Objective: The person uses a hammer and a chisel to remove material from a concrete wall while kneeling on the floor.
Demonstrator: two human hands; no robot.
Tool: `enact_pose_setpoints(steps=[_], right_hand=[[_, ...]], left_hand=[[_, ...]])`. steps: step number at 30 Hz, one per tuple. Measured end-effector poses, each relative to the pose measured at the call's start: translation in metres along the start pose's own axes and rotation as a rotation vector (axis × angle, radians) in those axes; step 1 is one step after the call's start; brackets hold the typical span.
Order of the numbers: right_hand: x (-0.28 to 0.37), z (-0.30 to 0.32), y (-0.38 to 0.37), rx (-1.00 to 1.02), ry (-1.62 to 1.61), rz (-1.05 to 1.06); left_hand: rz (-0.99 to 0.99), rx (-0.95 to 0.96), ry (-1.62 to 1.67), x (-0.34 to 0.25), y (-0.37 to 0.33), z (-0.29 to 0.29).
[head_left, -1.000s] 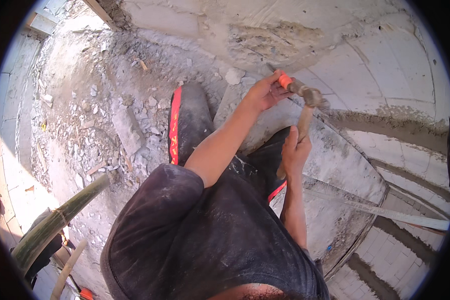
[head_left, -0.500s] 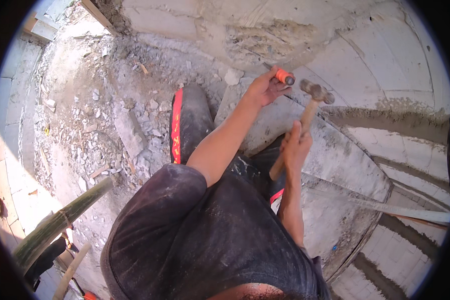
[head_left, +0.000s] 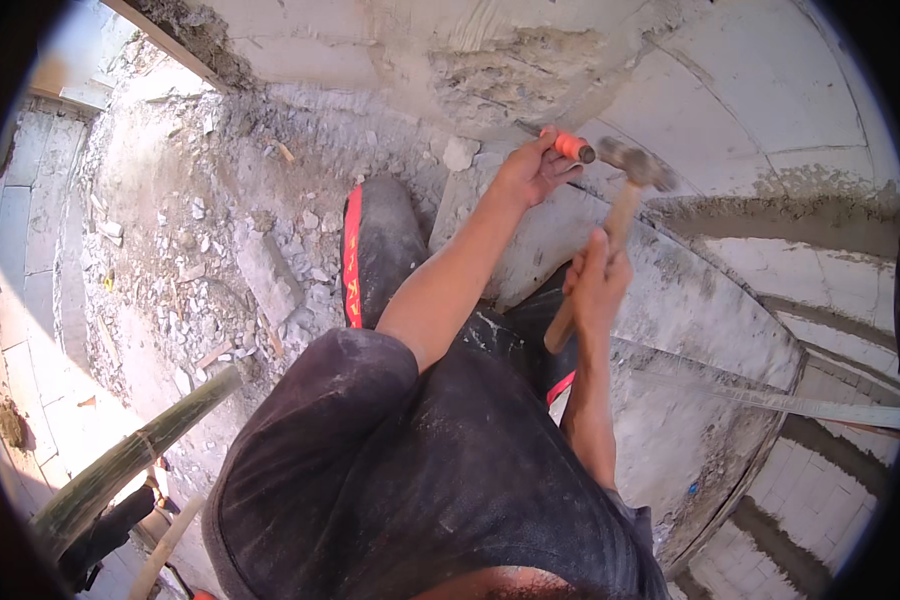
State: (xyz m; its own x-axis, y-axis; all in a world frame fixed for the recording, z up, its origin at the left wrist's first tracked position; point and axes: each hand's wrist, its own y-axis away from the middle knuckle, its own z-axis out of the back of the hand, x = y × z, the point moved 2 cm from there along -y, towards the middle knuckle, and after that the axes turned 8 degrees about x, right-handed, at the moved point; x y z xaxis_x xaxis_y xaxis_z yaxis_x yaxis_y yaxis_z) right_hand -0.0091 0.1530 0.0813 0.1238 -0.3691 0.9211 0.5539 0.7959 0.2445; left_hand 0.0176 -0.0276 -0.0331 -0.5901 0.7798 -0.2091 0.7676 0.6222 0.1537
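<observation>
You have open air to the right of your right hand [head_left: 598, 282], over the pale slab [head_left: 705, 305]. Only a narrow gap separates hammer [head_left: 623, 212] and chisel [head_left: 573, 147]. Beyond your left hand [head_left: 532, 174], the wall [head_left: 410, 65] blocks passage; your left knee [head_left: 388, 225] bars the way toward the rubble [head_left: 205, 235].

Rubble [head_left: 195, 270] lies left of the chisel [head_left: 570, 147], the hammer [head_left: 623, 210] right.

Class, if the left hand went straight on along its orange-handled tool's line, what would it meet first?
The orange-handled tool in the left hand would likely meet the chipped wall patch first; depth is unclear.
</observation>
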Motion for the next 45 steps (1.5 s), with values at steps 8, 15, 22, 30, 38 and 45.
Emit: enact_pose_setpoints(steps=[8, 15, 22, 30, 38, 45], right_hand=[[0.012, 0.016, 0.007, -0.466, -0.044, 0.927], [-0.003, 0.014, 0.017, -0.138, -0.16, 0.12], [0.02, 0.019, 0.01, -0.544, -0.413, 0.881], [0.016, 0.024, 0.024, -0.107, -0.209, 0.151], [-0.011, 0.005, -0.004, -0.489, 0.163, 0.749], [0.029, 0.038, 0.021, -0.214, -0.258, 0.29]], left_hand=[[0.033, -0.032, 0.041, 0.008, -0.004, -0.004], [0.022, -0.094, 0.045, 0.011, 0.0, 0.01], [0.041, -0.088, 0.042, 0.011, -0.008, -0.006], [0.04, -0.125, 0.02, 0.011, -0.014, 0.006], [0.046, -0.116, 0.04, 0.013, -0.018, 0.001], [0.042, -0.182, 0.0, 0.012, -0.011, 0.003]])
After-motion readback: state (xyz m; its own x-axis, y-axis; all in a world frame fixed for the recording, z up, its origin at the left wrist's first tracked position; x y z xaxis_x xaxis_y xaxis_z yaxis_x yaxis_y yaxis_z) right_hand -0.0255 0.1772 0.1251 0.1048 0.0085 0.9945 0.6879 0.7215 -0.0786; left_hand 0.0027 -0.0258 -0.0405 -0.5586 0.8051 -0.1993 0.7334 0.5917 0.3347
